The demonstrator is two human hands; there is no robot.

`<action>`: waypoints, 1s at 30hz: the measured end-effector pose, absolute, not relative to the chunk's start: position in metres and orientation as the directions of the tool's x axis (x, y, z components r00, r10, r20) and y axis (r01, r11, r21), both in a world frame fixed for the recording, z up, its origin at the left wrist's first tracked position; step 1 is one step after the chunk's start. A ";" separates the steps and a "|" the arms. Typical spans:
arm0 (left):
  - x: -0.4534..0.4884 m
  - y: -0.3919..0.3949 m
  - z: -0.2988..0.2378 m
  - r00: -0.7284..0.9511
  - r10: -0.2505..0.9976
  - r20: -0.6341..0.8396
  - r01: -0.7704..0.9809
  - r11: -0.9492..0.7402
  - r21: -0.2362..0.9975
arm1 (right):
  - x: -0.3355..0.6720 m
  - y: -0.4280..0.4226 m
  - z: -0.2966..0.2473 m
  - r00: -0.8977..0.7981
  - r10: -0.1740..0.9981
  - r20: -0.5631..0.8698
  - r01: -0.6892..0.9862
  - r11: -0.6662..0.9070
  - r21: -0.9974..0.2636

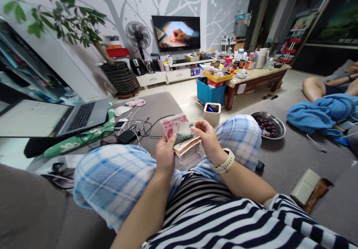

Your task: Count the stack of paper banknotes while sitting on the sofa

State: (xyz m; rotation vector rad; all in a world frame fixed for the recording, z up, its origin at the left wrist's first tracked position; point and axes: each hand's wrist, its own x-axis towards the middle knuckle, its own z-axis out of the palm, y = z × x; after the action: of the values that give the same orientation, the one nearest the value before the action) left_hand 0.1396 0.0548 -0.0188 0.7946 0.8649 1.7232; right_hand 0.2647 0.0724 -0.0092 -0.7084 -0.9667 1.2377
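Banknotes fill both of my hands above my lap. My left hand (165,153) is closed round the left side of the bundle, its thumb pressed on top. A pink 100 note (167,126) sticks out at the back, and a green 50 note (183,130) lies in front of it. My right hand (206,135), with a pale watch on the wrist, pinches the upper right corner of the green note. Lower down, folded notes (188,145) show their edges. Beneath them, a pale stack in clear plastic (191,158) rests between my legs; its contents are hard to make out.
On the sofa to the left are an open laptop (81,116) and tangled cables (140,128). A steel bowl (281,131) of dark round fruit stands at my right, near a blue cloth (321,113) and another person's leg (313,88). A small bin (212,116) stands ahead.
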 end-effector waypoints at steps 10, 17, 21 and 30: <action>0.141 0.055 -0.017 -0.275 0.955 0.106 -0.485 -0.233 0.843 | 0.267 0.073 -0.012 -0.002 0.977 0.213 -0.417 0.193 -0.888; 0.143 0.058 -0.014 -0.485 0.873 0.051 -0.428 -0.287 0.857 | 0.267 0.074 -0.012 -0.004 0.978 0.209 -0.420 0.188 -0.888; 0.143 0.056 -0.013 -0.502 0.864 0.038 -0.416 -0.280 0.865 | 0.267 0.073 -0.011 -0.002 0.978 0.208 -0.419 0.188 -0.888; 0.143 0.056 -0.015 -0.542 0.839 0.039 -0.373 -0.282 0.884 | 0.266 0.073 -0.011 -0.005 0.978 0.209 -0.426 0.187 -0.885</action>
State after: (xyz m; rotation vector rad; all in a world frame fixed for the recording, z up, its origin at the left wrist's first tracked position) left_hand 0.1428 0.0563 -0.0146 0.6616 1.1266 1.9141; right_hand 0.2665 0.0732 -0.0111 -0.7165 -1.0077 1.2704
